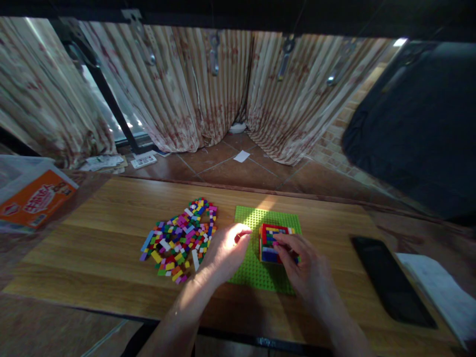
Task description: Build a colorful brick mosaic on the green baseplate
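A boxy structure of toy building bricks [273,255], with red, blue, yellow and white walls, stands on the right part of a green studded baseplate [247,275]. My right hand [307,263] reaches over it from the right. Its thumb and index finger pinch what looks like a small pink brick [275,243] just at the structure. Over the baseplate's left edge hangs my left hand [230,248], loosely curled, a small gap between thumb and index fingertip and nothing visible in it. Left of it spreads a pile of loose colourful bricks [182,233].
Everything lies on a wooden table [100,248]. A black phone-like slab [390,280] and white paper [439,287] lie at the right. A clear plastic box with an orange label [39,198] stands at the left. Striped curtains [208,89] hang behind.
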`<state>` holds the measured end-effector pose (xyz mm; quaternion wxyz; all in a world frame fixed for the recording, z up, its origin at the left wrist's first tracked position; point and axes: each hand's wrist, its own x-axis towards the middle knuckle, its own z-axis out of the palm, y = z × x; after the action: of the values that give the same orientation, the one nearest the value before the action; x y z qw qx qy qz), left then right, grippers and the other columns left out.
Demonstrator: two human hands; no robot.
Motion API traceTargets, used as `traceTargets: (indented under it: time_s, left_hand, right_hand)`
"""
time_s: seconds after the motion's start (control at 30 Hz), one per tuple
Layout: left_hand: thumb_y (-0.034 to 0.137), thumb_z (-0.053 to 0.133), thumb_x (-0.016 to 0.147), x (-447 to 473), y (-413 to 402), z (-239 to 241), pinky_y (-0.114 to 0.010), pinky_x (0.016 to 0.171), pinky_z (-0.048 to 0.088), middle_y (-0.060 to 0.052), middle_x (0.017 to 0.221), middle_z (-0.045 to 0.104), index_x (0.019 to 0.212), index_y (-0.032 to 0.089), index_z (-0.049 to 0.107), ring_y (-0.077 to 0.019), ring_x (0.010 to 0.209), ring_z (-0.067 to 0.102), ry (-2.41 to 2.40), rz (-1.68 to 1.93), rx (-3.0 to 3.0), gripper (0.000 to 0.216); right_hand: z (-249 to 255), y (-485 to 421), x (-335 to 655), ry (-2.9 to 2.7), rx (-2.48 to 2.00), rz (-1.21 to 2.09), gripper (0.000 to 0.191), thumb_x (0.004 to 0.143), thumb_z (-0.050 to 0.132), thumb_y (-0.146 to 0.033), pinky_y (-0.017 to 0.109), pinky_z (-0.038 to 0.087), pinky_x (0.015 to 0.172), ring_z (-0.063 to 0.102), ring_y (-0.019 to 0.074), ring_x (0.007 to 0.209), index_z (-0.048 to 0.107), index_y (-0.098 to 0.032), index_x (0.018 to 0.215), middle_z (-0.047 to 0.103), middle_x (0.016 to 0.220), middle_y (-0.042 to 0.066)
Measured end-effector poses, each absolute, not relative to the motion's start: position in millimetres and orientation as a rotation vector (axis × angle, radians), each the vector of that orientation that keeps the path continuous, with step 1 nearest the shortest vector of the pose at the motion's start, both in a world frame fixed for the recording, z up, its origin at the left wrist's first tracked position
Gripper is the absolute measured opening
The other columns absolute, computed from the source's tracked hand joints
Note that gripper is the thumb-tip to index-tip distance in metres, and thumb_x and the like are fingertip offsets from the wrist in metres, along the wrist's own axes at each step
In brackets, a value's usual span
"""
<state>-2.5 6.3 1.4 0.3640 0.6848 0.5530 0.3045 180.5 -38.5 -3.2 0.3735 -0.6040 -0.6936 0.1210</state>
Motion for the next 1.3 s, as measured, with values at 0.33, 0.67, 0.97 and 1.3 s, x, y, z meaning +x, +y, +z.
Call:
traceTargets:
  time_s: [0.33, 0.67, 0.97, 1.3]
  left_hand:
    - [0.026, 0.051, 0.085, -0.5, 4.4, -2.8, -0.028, 0.072, 0.053, -0.002, 0.091, 0.074, 0.095, 0.021, 0.07, -0.0186, 0.082, 0.068, 1.414, 0.783, 1.728, 0.022]
    - [0.02, 0.051, 0.086, 2.7, -1.1, -1.0, -0.027, 0.076, 0.049, -0.002, 0.086, 0.072, 0.089, 0.022, 0.071, -0.0161, 0.08, 0.064, 1.233, 0.773, 1.937, 0.021]
    - [0.024, 0.048, 0.089, 10.2, -8.6, -1.3, -0.028, 0.081, 0.049, -0.003, 0.098, 0.07, 0.102, 0.024, 0.07, -0.0171, 0.09, 0.062, 1.136, 0.655, 1.921, 0.026]
    - [0.023, 0.047, 0.089, 12.6, -9.1, -1.4, -0.028, 0.077, 0.048, -0.001, 0.097, 0.07, 0.103, 0.025, 0.069, -0.0163, 0.089, 0.063, 1.179, 0.62, 1.951, 0.026]
  right_hand:
    - [-10.4, -35.8, 181.6, -1.873, -1.554, 0.226, 0.015, 0.089, 0.056, -0.026, 0.034, 0.053, 0.078, 0.064, 0.0195, 0.086, 0.071, -0.024, 0.087, 0.069, 0.091, 0.004]
    - [-10.6, -34.0, 181.1, -1.958, -1.505, 0.139, 0.021, 0.09, 0.052, -0.022, 0.037, 0.053, 0.083, 0.063, 0.0206, 0.089, 0.073, -0.021, 0.089, 0.069, 0.094, 0.007]
    - [-8.8, -34.0, 180.6, -1.925, -1.525, 0.234, 0.02, 0.089, 0.054, -0.022, 0.032, 0.055, 0.076, 0.065, 0.0191, 0.085, 0.074, -0.024, 0.088, 0.07, 0.093, 0.006]
    - [-9.4, -34.3, 183.4, -1.908, -1.533, 0.246, 0.02, 0.089, 0.052, -0.021, 0.031, 0.054, 0.075, 0.065, 0.0187, 0.084, 0.072, -0.023, 0.091, 0.071, 0.093, 0.005]
